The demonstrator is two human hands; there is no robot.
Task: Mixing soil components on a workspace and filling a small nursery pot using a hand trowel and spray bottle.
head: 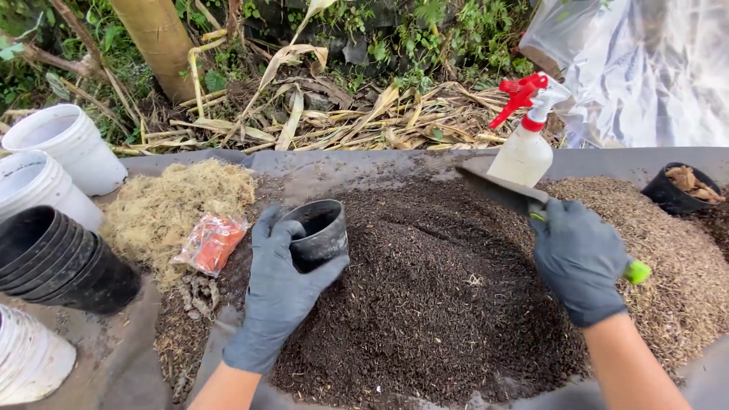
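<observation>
Both the left hand [277, 300] and the right hand [579, 258] wear dark grey gloves, matt and faintly wrinkled, rubbery by the look of them; the small black pot [317, 234] is smooth plastic with a dull sheen; the trowel [507, 193] has a dark, matt blade, probably metal, and a glossy green plastic grip; the soil heap [425, 296] is dark, crumbly and coarse; the moss pile [171, 209] is dry, pale and fibrous; the spray bottle [524, 152] is translucent plastic with a shiny red trigger; the orange packet [210, 243] is glossy film; the white buckets [64, 148] are smooth plastic.
</observation>
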